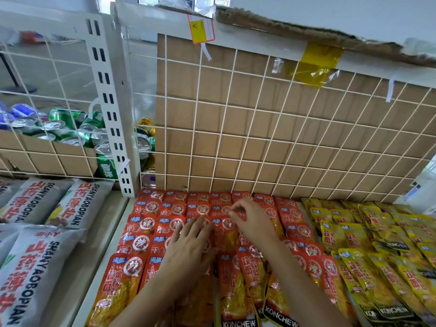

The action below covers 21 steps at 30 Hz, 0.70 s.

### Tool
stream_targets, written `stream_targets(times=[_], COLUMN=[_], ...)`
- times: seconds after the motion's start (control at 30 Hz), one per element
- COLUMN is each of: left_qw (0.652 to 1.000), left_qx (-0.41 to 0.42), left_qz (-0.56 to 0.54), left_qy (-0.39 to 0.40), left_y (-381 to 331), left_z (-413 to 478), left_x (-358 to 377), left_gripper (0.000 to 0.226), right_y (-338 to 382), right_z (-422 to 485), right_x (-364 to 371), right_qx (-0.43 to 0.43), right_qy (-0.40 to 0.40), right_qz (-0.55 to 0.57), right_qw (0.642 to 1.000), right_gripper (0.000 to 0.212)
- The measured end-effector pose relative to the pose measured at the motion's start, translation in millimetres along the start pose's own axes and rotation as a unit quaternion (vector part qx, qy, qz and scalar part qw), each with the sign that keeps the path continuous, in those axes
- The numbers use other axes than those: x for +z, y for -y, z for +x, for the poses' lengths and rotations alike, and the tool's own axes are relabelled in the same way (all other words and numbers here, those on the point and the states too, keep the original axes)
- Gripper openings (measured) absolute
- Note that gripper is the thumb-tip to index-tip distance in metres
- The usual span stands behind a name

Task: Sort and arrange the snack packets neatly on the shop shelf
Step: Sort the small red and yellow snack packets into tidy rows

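Red snack packets (pixel 146 227) mostly rowed, front ones askew: flat left hand (pixel 188 249) steadies them, right hand (pixel 251 224) pinches one.

Both bare forearms reach forward from the lower edge, side by side. The left hand (pixel 188 244) lies palm down, its fingers straight and slightly spread, pointing up and right. The right hand (pixel 250 223) is further ahead, wrist bent, fingers curled over, thumb and fingertips pinching the top of a red foil snack packet (pixel 225 234).
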<state>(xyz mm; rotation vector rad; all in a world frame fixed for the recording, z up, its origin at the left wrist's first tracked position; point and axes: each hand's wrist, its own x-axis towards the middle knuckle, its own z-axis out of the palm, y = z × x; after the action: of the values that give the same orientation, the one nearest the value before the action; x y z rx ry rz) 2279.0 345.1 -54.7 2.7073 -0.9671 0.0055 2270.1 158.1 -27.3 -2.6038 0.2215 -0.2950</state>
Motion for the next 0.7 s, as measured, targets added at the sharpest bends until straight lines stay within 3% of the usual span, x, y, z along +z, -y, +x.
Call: stream_targets(times=[0.13, 0.23, 0.4, 0.7], left_qw=[0.996, 0.996, 0.997, 0.995], left_qx=[0.073, 0.09, 0.063, 0.058], left_qz=[-0.006, 0.017, 0.039, 0.053], left_qy=[-0.042, -0.01, -0.001, 0.059], left_y=[-10, -20, -27, -31], left_z=[-2, -3, -4, 8], left_x=[-10, -8, -8, -12], left_gripper=[0.038, 0.04, 0.043, 0.046], right_y=[-3, -6, -10, -14], right_z=[-33, -53, -67, -70], right_x=[-16, -22, -18, -12], right_qx=[-0.022, -0.023, -0.032, -0.053], right_qy=[0.029, 0.089, 0.143, 0.113], right_qz=[-0.025, -0.068, -0.151, -0.144], right_qw=[0.999, 0.993, 0.978, 0.982], right_gripper=[0.018, 0.03, 0.085, 0.081])
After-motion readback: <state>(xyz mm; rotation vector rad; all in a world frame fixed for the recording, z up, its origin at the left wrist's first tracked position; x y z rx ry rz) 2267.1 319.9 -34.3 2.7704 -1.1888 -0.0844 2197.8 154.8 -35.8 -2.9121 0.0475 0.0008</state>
